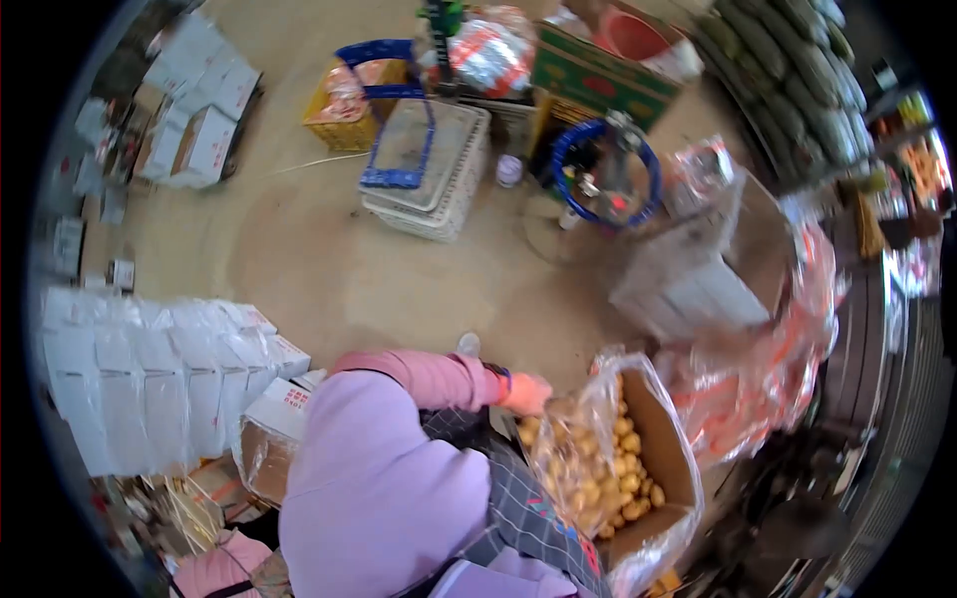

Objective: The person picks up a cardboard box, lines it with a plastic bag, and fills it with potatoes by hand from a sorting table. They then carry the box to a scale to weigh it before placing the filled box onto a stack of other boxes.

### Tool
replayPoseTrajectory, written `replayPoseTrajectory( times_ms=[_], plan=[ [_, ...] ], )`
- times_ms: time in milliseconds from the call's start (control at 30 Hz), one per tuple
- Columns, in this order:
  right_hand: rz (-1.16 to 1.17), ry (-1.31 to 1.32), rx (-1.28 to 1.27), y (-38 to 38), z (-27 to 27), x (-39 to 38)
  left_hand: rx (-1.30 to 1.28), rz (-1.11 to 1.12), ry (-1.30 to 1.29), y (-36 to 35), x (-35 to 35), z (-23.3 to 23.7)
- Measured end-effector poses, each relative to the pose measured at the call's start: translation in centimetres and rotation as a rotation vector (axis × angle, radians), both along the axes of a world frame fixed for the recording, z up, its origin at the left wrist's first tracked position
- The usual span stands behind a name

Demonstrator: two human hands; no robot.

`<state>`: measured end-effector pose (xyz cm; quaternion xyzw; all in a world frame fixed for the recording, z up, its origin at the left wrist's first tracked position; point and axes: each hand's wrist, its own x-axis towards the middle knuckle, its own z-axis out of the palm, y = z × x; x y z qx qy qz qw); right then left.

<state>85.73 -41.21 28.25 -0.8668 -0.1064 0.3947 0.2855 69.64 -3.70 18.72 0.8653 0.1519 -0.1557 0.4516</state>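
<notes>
My left hand (525, 394), in an orange-pink glove below a pink sleeve, is at the near left corner of an open cardboard box (663, 468). Its fingers look closed on the edge of a clear plastic liner (560, 439). Inside the box lie many small round yellow-brown potatoes (623, 463), partly covered by the crumpled liner. The liner also hangs over the box's far rim. My lilac top and dark checked apron fill the lower middle, and my right hand does not show.
White cartons (150, 384) under plastic film stand at left. Ahead are a white crate (429, 169), a yellow basket (349, 105) and a blue-rimmed round object (568, 164). An open grey-white box (688, 279) and red-printed film (738, 399) lie right. Another person's pink clothing (221, 566) shows lower left.
</notes>
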Motion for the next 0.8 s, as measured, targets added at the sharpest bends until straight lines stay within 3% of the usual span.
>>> replayPoseTrajectory(
  times_ms=[67,100,200,233,267,300,367,400,467,533,600,633,700,733,767,800],
  plan=[
    [0.194,0.0,0.048,8.2,1.5,0.6,-0.004,0.157,0.181,8.7,-6.5,3.5],
    [0.302,-0.009,0.082,12.5,1.9,1.1,0.045,0.124,0.151,12.4,-10.6,2.3],
    [0.618,-0.057,0.247,27.3,0.6,1.5,0.104,0.598,0.278,23.2,-20.6,9.2],
    [0.716,-0.086,0.319,32.6,-0.4,1.3,0.152,0.664,0.222,26.8,-24.1,8.5],
    [0.809,-0.131,0.402,38.1,-1.9,0.8,0.249,0.747,0.345,29.6,-25.9,11.9],
    [0.895,-0.182,0.482,43.5,-3.8,0.1,0.452,0.799,0.356,32.3,-28.1,12.4],
    [1.039,-0.284,0.606,53.4,-9.0,-1.8,0.611,0.932,0.453,38.1,-32.8,10.8],
    [1.14,-0.358,0.645,58.3,-13.4,-2.6,0.615,0.931,0.466,40.7,-34.6,10.2],
    [1.333,-0.493,0.704,67.3,-22.4,-3.9,0.688,1.156,0.572,45.5,-37.2,8.9],
    [1.164,-0.436,0.859,74.6,-23.6,-8.1,0.733,1.231,0.629,49.3,-39.1,5.1],
    [1.286,-0.285,0.512,80.3,-26.0,-10.5,0.747,1.298,0.709,49.9,-41.3,-1.3],
    [1.196,-0.401,0.683,82.2,-27.7,-11.3,0.785,1.371,0.773,49.9,-41.6,-5.0],
    [1.42,-0.444,0.644,84.7,-26.2,-11.3,0.821,1.397,0.86,54.7,-43.2,-6.6],
    [1.53,-0.46,0.633,85.9,-25.8,-11.2,0.675,1.675,0.692,54.9,-43.2,-6.4],
    [1.501,-0.021,0.484,86.6,-22.6,-10.5,0.507,1.967,0.514,53.7,-42.6,-6.1],
    [1.404,0.371,0.349,88.8,-19.1,-10.3,0.723,1.99,0.299,52.9,-41.4,-3.8]
  ],
)
